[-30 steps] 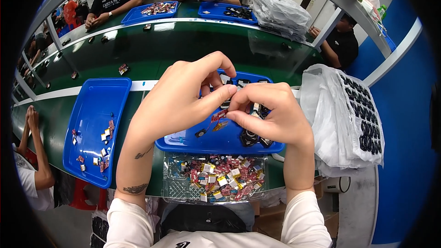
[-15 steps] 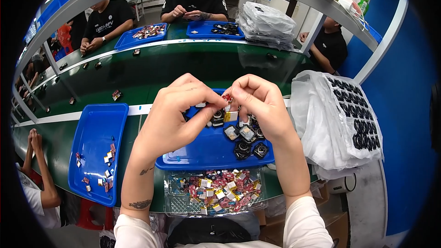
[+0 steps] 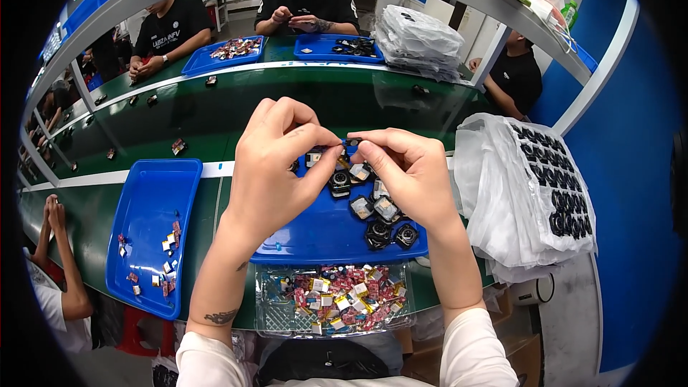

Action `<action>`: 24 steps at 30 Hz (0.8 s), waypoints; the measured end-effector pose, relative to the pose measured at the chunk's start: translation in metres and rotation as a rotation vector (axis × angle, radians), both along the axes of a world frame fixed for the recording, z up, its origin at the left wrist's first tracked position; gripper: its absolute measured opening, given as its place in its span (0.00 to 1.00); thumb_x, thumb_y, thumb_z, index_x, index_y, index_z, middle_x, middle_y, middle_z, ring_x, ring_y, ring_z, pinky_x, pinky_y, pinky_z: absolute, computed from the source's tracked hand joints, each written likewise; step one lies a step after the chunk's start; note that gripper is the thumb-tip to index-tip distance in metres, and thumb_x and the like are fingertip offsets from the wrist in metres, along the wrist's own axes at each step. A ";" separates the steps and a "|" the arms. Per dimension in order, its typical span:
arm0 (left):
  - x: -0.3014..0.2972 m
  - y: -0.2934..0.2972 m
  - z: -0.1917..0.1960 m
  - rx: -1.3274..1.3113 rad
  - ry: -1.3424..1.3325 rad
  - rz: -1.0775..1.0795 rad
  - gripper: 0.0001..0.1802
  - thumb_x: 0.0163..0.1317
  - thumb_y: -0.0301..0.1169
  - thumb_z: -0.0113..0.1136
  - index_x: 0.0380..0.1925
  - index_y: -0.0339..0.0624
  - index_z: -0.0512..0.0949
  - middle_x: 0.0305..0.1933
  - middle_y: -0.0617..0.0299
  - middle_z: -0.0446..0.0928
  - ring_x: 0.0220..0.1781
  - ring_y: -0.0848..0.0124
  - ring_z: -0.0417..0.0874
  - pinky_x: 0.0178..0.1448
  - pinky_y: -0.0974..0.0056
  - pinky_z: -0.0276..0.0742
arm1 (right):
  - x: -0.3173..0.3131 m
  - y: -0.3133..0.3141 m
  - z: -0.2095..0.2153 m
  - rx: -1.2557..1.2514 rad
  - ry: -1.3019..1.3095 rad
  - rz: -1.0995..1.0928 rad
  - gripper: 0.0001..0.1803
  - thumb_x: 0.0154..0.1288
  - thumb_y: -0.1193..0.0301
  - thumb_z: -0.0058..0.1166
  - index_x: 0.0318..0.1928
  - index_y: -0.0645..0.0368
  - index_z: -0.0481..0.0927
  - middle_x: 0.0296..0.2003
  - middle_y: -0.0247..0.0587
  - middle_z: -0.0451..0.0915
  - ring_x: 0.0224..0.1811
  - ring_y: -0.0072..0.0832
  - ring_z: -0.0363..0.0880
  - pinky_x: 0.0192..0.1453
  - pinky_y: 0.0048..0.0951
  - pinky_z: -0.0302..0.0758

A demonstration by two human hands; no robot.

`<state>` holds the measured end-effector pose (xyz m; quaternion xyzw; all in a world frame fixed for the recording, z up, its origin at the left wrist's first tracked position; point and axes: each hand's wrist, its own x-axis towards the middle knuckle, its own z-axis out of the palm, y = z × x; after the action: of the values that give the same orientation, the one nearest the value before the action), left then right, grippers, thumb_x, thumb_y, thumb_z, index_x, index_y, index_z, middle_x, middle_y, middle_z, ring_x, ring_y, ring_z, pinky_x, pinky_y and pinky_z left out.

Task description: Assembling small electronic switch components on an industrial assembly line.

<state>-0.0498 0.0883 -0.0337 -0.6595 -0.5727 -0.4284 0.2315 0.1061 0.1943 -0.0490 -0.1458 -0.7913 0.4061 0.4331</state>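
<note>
Above the blue tray (image 3: 315,244) my hands meet with fingertips close together. A small black part (image 3: 353,142) sits between them; much of it is hidden by the fingers. My right hand (image 3: 412,175) pinches it between thumb and forefinger, and my left hand (image 3: 276,161) is closed in a pinch at its left edge. Below the fingers, the tray holds several black casings (image 3: 340,183), some with pale square pieces (image 3: 387,208) in them. Nearer me, a clear plastic tray (image 3: 276,312) is heaped with red circuit boards and white-and-yellow battery cells (image 3: 344,302).
Left of me lies another blue tray (image 3: 147,244) with a few boards and cells. Beyond runs a green conveyor belt (image 3: 287,107) carrying scattered small parts. Stacked sheets of black parts (image 3: 527,186) stand at right. Co-workers sit across the belt; another person's hands (image 3: 55,215) show at far left.
The red piece and white-and-yellow cell seen at my fingertips are no longer there; a small black part shows instead. My left hand has risen slightly and the right hand's fingers have straightened.
</note>
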 end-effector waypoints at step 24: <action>0.001 -0.002 0.000 -0.176 -0.481 -0.435 0.03 0.54 0.23 0.65 0.27 0.32 0.81 0.26 0.60 0.81 0.29 0.76 0.80 0.35 0.71 0.74 | 0.010 0.005 0.007 -0.333 0.080 0.211 0.10 0.66 0.69 0.61 0.38 0.65 0.82 0.27 0.35 0.82 0.23 0.10 0.72 0.23 0.12 0.65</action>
<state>-0.0492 0.0862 -0.0338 -0.6637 -0.4916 -0.5600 -0.0652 0.1163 0.1989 -0.0424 -0.1157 -0.7064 0.5799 0.3891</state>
